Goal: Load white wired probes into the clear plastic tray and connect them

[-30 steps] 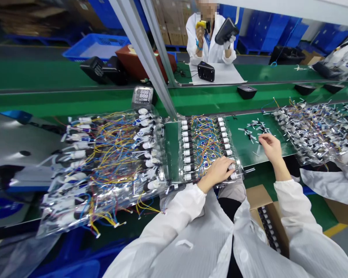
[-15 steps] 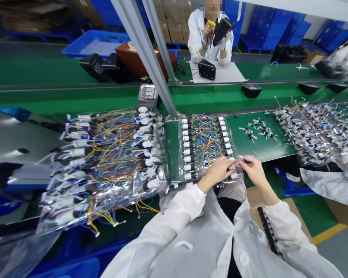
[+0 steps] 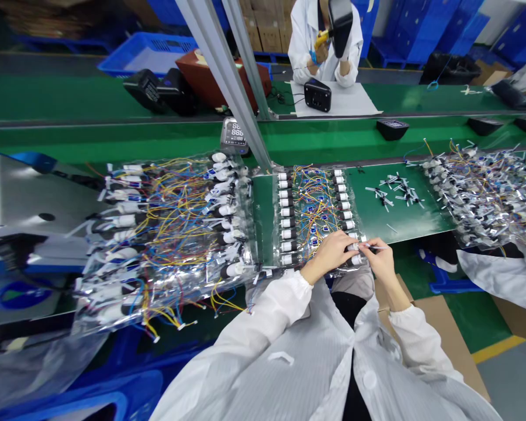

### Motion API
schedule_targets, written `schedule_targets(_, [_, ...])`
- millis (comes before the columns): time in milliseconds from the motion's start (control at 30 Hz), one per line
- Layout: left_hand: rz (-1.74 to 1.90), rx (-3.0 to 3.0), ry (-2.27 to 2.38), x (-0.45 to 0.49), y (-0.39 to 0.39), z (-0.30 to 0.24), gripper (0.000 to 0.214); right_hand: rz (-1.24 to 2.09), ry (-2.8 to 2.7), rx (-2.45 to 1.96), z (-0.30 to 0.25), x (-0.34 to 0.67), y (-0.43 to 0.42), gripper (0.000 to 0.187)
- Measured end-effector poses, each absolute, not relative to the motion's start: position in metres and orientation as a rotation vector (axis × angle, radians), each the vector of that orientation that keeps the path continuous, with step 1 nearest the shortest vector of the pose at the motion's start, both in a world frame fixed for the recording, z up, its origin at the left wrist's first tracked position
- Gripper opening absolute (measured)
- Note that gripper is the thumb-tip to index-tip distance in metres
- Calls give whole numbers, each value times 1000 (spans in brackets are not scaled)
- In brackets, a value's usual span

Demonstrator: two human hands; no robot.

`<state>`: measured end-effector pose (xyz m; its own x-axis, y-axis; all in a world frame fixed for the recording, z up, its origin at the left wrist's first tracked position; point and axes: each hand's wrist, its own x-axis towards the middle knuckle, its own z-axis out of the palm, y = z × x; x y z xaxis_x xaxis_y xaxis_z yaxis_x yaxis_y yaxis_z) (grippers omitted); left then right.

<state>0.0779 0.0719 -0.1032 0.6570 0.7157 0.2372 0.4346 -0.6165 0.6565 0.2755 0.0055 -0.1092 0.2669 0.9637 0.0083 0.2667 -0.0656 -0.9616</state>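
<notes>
The left hand point(image 3: 328, 256) is pressing its closed fingers onto the corner of a clear bag of wired white cylinders point(image 3: 315, 204), while the right hand point(image 3: 383, 260) is pinching a thin white pin point(image 3: 377, 247) between thumb and forefinger, just beside them.

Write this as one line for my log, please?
left hand: on wired white cylinders in clear bag | right hand: pinching small white piece | nearby: loose white pieces on green belt
</notes>
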Motion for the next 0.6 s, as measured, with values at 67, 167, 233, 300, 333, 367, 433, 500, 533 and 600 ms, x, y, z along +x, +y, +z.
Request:
schedule_targets(67, [653, 2304, 893, 78, 72, -103, 34, 945, -1049, -1541, -115, 272, 5, 30])
schedule_targets(167, [644, 2294, 900, 78, 72, -103, 35, 967, -955, -1517, -119, 269, 4, 36])
schedule_targets(233, [641, 2293, 904, 78, 72, -103, 35, 965, -944, -1509, -119, 267, 5, 37])
schedule_targets(300, [636, 2293, 901, 78, 72, -104, 34, 974, -946, -1517, -119, 266, 5, 38])
schedule_targets(333, [634, 2291, 899, 78, 73, -104, 34, 980, -945, -1520, -119, 266, 5, 38])
schedule_targets(367, [629, 2291, 894, 78, 73, -104, 33, 987, -943, -1520, -118, 265, 5, 38])
schedule_targets(433, [616, 2298, 881, 78, 73, -105, 33, 997, -937, -1515, -117, 264, 4, 36])
schedule_targets(500, [609, 2308, 869, 79, 72, -104, 31, 980, -964, -1522, -114, 264, 4, 34])
schedule_targets(533, [607, 2310, 864, 80, 72, -104, 31, 955, -1002, -1530, -113, 264, 4, 32])
schedule_targets(600, [607, 2311, 854, 82, 72, -103, 30, 871, -1119, -1551, -110, 265, 4, 26])
